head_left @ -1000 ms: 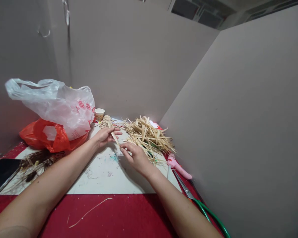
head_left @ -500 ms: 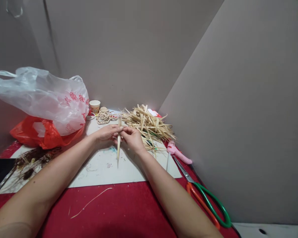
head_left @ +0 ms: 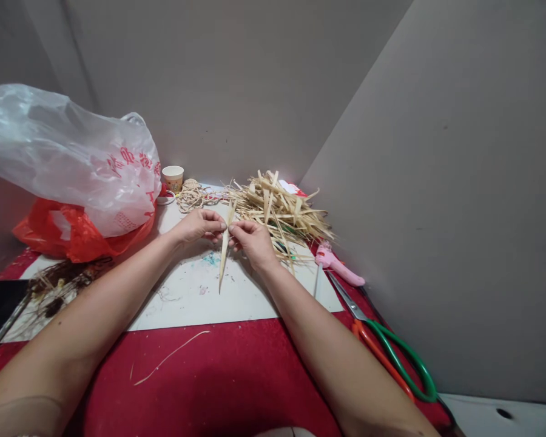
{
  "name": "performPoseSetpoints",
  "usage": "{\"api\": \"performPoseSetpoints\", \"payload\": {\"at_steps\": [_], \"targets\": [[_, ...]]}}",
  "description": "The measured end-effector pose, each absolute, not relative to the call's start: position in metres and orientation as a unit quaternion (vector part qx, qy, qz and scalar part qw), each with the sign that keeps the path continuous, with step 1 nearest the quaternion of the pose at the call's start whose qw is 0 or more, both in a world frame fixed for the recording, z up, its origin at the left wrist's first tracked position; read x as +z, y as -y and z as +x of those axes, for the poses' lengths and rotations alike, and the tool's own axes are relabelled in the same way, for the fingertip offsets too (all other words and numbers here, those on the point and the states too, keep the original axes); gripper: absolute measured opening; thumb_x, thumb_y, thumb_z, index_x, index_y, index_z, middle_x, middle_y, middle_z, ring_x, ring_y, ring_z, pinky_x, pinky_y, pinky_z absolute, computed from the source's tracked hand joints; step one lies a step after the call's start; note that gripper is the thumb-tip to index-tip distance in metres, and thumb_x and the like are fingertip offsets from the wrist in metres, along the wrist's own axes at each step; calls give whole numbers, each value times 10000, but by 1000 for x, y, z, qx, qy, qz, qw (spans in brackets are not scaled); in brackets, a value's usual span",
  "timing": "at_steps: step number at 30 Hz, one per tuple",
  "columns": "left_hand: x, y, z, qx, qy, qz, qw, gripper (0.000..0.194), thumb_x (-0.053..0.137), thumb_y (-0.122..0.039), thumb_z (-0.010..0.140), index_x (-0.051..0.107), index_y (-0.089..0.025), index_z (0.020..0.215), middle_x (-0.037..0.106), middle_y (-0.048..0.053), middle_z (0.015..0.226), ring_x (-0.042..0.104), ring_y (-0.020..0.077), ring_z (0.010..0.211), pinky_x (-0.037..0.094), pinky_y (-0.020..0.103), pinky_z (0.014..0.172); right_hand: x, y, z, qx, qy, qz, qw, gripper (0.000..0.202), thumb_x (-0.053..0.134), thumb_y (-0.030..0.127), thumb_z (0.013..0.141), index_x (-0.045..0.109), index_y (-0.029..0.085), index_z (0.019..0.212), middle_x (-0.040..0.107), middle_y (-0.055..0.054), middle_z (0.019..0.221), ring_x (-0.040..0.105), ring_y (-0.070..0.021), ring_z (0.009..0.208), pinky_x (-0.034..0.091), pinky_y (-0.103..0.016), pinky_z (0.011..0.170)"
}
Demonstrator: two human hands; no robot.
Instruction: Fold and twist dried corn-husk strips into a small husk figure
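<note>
A pale, pointed strip of dried leaf hangs between my two hands above the white board, its narrow tip slanting down toward me. My left hand pinches its upper part from the left. From the right, my right hand pinches it at almost the same spot, so the fingertips nearly meet. Just behind my right hand lies a loose pile of dried leaf strips.
Green-and-orange-handled scissors and a pink glue gun lie on the right. At the back stand a paper cup and coiled cord. Plastic bags, dark fibres and a black device sit left. A grey wall rises right.
Both hands have spread slightly apart on the leaf strip, which now tilts and shows more of its upper part. The whole view has shifted a little.
</note>
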State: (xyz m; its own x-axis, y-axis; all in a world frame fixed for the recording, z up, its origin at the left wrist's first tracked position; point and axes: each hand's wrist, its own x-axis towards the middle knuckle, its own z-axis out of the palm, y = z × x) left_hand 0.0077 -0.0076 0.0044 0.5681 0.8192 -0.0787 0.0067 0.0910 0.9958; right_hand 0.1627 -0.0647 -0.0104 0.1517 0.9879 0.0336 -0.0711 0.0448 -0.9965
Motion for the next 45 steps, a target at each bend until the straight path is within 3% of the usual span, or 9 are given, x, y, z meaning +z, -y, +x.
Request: {"api": "performPoseSetpoints", "payload": {"at_steps": [13,22,31,35,40,43,45], "targets": [[10,15,13,321,-358,631,609,113,720,-174,660,627,-111,671,593,-1,525,503,66,466,380,189,498,-11,68,161,352,527,-548,546,114,598,284,665,581,178,627,571,30,511,515,-99,458,399,-204,452],[14,13,8,304,-343,652,603,162,750,-223,670,642,-109,709,616,12,549,538,82,496,404,201,525,-6,68,167,478,485,-510,526,199,677,333,622,595,162,683,593,24,495,527,-99,414,401,-183,372],[15,13,8,297,-298,641,642,217,788,-251,672,645,-107,749,643,31,591,567,89,509,436,203,527,-10,62,168,383,497,-567,534,80,615,219,636,557,173,609,537,50,439,479,-82,391,359,-179,397],[15,6,6,347,-279,581,681,235,807,-228,649,627,-112,746,646,16,629,605,93,564,491,201,564,-2,62,172,445,404,-532,596,75,616,211,655,549,178,659,598,39,540,551,-95,459,411,-176,411],[19,2,0,393,-270,485,733,200,745,-136,718,551,-136,767,679,24,765,678,120,690,545,204,602,6,65,171,575,285,-390,660,125,650,201,698,533,191,740,717,3,793,682,-128,737,564,-245,642],[22,1,-1,402,-259,443,758,130,655,-84,789,539,-141,806,669,16,741,654,91,606,540,180,559,15,65,173,620,221,-317,683,90,601,184,753,512,197,744,713,-3,759,690,-145,771,586,-305,715],[22,-1,-3,426,-264,409,762,119,600,-47,816,530,-143,809,649,3,697,639,81,569,534,167,541,28,66,184,614,189,-294,708,119,580,192,786,482,204,719,663,21,655,665,-122,680,577,-268,663]]}}
